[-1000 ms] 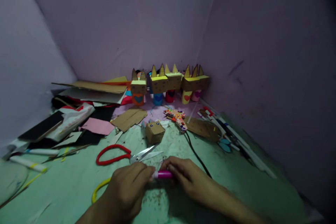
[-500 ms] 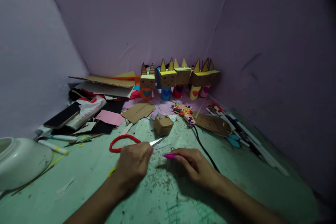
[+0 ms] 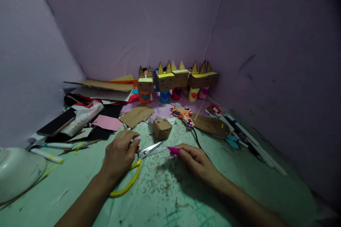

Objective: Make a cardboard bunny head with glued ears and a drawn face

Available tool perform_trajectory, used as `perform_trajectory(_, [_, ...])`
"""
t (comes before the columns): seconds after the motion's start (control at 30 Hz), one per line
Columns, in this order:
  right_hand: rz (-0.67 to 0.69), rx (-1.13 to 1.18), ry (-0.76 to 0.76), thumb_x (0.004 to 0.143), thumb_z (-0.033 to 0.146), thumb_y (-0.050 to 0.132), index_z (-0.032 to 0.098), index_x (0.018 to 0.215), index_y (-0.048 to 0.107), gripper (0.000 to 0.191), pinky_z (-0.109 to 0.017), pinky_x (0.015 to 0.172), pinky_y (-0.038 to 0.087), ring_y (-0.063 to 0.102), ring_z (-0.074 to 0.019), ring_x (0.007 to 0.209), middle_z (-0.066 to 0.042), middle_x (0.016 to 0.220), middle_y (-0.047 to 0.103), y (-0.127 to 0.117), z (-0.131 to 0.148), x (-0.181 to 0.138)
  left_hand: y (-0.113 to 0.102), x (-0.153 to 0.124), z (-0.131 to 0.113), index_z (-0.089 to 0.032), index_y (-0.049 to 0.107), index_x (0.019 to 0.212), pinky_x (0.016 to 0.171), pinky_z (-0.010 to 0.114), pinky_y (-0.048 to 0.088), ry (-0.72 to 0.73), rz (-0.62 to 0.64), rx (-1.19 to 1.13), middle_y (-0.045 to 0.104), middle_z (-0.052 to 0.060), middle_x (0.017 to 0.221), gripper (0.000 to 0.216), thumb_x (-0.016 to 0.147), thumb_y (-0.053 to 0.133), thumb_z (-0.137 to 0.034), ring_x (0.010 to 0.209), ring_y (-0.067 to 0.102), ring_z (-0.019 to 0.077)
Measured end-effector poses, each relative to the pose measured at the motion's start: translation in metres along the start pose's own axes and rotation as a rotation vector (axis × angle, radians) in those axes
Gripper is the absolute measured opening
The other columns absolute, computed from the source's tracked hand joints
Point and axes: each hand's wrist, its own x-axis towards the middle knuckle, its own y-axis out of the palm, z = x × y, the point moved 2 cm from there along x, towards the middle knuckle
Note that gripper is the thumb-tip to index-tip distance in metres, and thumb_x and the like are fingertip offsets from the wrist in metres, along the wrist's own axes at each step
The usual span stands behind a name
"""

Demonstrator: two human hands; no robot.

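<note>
Now, near side first: right hand (image 3: 195,159) is pinching a pink pen (image 3: 174,150) between thumb and fingers, its tip pointing left over the green table (image 3: 149,205). Left hand (image 3: 119,154) is hovering by the scissors (image 3: 144,153), thumb and fingertips gripping a small whitish piece (image 3: 136,138), apparently the cap.

Just changed: pen and cap are coming apart into separate hands. Judging by that, the pen's tip is standing uncovered and fit for marking.

Against the frame a second ago: the hands are no longer meeting on the pen. Left hand is now sitting farther over, hiding most of the red handle; the yellow handle is showing far more fully. Pen tip is appearing right by the blade points; contact, cannot tell.

Off left, a white pot (image 3: 22,173) is resting at the view's edge. Just past the blades, a cardboard block (image 3: 162,127) is sitting, drawn eyes showing on top. Behind it to the right, a patterned tool (image 3: 183,115) is lying, trailing a black cord (image 3: 196,137); more pens (image 3: 239,127) are lying farther right. Farthest out, eared figures (image 3: 145,90) are standing along the lilac wall (image 3: 170,25).
</note>
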Motion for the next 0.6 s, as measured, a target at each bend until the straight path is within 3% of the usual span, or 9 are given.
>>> perform_trajectory(0.33, [-0.004, 0.028, 0.017, 0.086, 0.049, 0.051, 0.021, 0.088, 0.068, 0.033, -0.024, 0.048, 0.028, 0.04, -0.0113, 0.056, 0.0, 0.067, 0.053, 0.001, -0.002, 0.001, 0.009, 0.0, 0.001, -0.018, 0.067, 0.096, 0.086, 0.04, 0.045, 0.042, -0.012, -0.029, 0.065, 0.01, 0.1, 0.024, 0.08, 0.052, -0.028, 0.1, 0.057, 0.0268])
perform_trajectory(0.43, [-0.045, 0.191, 0.109, 0.082, 0.053, 0.057, 0.022, 0.098, 0.059, 0.036, -0.021, 0.042, 0.023, 0.034, -0.0091, 0.048, 0.005, 0.06, 0.045, 0.0, -0.006, 0.0, 0.007, 0.002, -0.012, -0.016, 0.06, 0.114, 0.09, 0.042, 0.045, -0.094, -0.025, -0.126, 0.062, 0.011, 0.113, 0.04, 0.076, 0.056, -0.028, 0.108, 0.055, 0.0273])
perform_trajectory(0.5, [-0.093, 0.364, 0.141, 0.078, 0.054, 0.061, 0.024, 0.099, 0.052, 0.038, -0.019, 0.039, 0.023, 0.032, -0.0082, 0.044, 0.007, 0.057, 0.044, -0.002, -0.007, 0.001, 0.008, 0.007, -0.025, -0.014, 0.05, 0.126, 0.092, 0.042, 0.045, -0.22, 0.034, -0.204, 0.058, 0.013, 0.122, 0.053, 0.075, 0.057, -0.026, 0.113, 0.054, 0.0271])
perform_trajectory(0.6, [-0.19, 0.545, 0.058, 0.073, 0.049, 0.067, 0.026, 0.089, 0.046, 0.035, -0.019, 0.04, 0.034, 0.036, -0.0086, 0.045, 0.006, 0.065, 0.052, -0.008, -0.005, 0.005, 0.016, 0.019, -0.042, -0.01, 0.036, 0.136, 0.101, 0.045, 0.038, -0.283, 0.123, -0.206, 0.049, 0.019, 0.134, 0.075, 0.068, 0.064, -0.022, 0.124, 0.046, 0.0306])
